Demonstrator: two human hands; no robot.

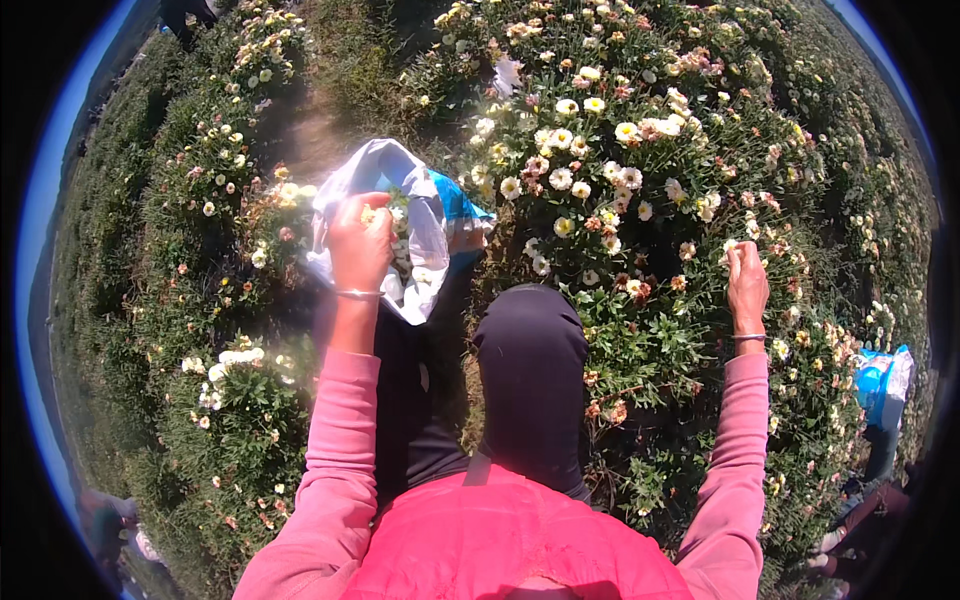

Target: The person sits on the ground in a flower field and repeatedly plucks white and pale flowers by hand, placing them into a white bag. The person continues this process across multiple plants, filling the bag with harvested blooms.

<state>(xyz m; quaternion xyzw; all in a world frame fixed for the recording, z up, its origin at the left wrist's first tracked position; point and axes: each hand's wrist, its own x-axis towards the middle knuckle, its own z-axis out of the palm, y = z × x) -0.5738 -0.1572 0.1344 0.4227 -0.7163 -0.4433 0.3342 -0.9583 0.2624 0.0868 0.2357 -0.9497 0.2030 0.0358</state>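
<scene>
My left hand [361, 238] is over the mouth of a white woven plastic sack [427, 251] with a blue printed side. Its fingers are curled around a pale yellow flower head [367, 215], partly hidden by the hand. Inside the sack, white flower heads [400, 244] and a bit of green show past the fingers. Out to the right, among the flowering plants, my right hand [748, 283] pinches a white flower head [730, 247] between thumb and fingers. Whether that flower is still on its stem cannot be made out.
Chrysanthemum-like bushes [562, 180] with white and browning blooms stand on both sides. A bare soil path [319, 124] runs ahead. My bent knee [531, 337] is beside the sack. Another blue-and-white sack [883, 382] and people [870, 517] are at far right; another person [184, 16] stands at upper left.
</scene>
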